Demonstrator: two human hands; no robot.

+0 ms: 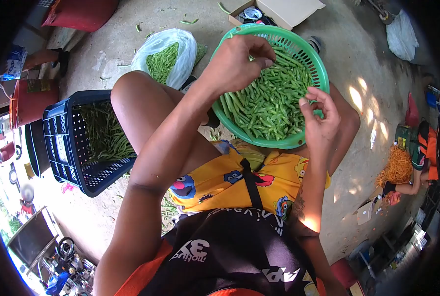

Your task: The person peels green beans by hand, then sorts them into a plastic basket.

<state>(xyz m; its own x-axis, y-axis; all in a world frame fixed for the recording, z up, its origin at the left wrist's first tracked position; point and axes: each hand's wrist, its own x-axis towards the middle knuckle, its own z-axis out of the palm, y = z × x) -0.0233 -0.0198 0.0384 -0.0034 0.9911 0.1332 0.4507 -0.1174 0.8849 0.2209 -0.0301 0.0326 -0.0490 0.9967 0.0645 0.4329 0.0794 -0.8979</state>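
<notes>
A green plastic basket with a slotted wall rests between my legs, heaped with cut green beans. Longer beans lie along its left side. My left hand is over the upper left of the basket, fingers curled towards the thumb. At the basket's right rim is my right hand, its thumb and forefinger tips pinched together. What either pinch holds, if anything, is too small to make out.
A dark blue crate of long green pods stands left of my knee. Beyond it sits a clear plastic bag of cut beans. An open cardboard box lies past the basket. On the right, another person's arm is near an orange heap.
</notes>
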